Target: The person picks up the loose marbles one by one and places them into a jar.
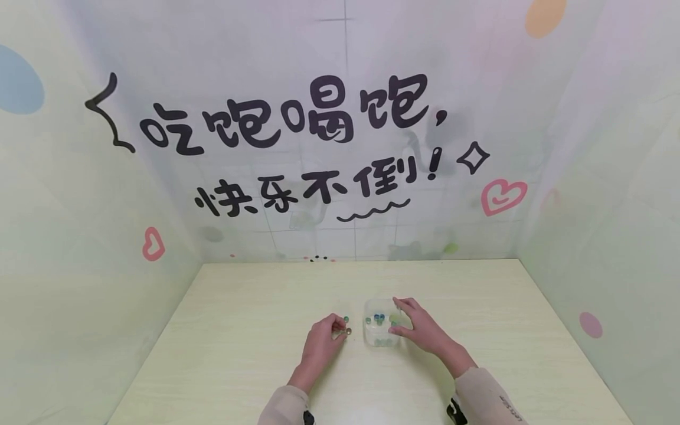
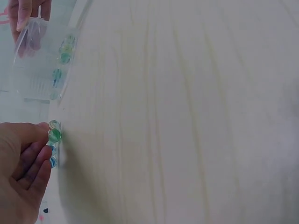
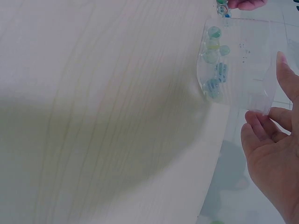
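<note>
My left hand [image 1: 321,343] is low over the table, its thumb and fingertips at a small glass marble [image 1: 348,331]. Another green marble [image 1: 346,319] lies just beyond those fingertips. In the left wrist view, several green and blue marbles [image 2: 54,136] cluster at the fingers. To the right stands a clear plastic box [image 3: 252,37], its open top facing up. Several green and blue marbles [image 1: 379,317] lie on its bottom. My right hand [image 1: 423,330] grips the box's right side between thumb and fingers.
The pale wood-grain table [image 1: 239,307] meets a printed back wall [image 1: 255,236] with large dark lettering. Side walls [image 1: 611,265] close in the table at left and right.
</note>
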Available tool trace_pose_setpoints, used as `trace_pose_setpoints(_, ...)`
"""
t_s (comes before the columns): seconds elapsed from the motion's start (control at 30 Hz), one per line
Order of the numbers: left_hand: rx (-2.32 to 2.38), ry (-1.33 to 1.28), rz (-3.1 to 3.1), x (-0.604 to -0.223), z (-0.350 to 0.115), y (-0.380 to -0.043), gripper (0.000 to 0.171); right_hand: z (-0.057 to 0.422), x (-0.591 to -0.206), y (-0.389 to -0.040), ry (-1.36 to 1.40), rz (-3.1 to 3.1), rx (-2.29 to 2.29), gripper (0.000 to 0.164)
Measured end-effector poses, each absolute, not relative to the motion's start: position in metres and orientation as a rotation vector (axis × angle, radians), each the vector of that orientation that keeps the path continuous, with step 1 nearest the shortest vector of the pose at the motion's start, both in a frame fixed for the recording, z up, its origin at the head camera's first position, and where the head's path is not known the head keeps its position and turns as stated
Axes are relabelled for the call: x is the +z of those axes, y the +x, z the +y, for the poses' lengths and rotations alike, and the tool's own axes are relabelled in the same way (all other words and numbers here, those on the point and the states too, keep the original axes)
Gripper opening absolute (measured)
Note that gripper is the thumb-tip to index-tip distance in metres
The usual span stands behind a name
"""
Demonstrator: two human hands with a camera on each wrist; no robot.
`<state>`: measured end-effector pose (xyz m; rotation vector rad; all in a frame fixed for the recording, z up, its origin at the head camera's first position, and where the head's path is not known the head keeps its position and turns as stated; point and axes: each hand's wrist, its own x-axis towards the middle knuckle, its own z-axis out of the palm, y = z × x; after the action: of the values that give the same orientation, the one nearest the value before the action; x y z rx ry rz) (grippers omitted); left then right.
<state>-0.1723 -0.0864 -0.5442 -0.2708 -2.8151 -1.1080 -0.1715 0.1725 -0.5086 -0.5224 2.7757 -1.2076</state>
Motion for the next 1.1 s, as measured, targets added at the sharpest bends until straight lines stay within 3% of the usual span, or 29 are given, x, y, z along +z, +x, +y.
trace_pose_setpoints(1.1,-1.134,-0.241,-2.841,-0.5480,-0.0896,-0.1739,0.015,0.1734,-0.5058,-0.1723,-0.537,2.768,-1.209,0.071)
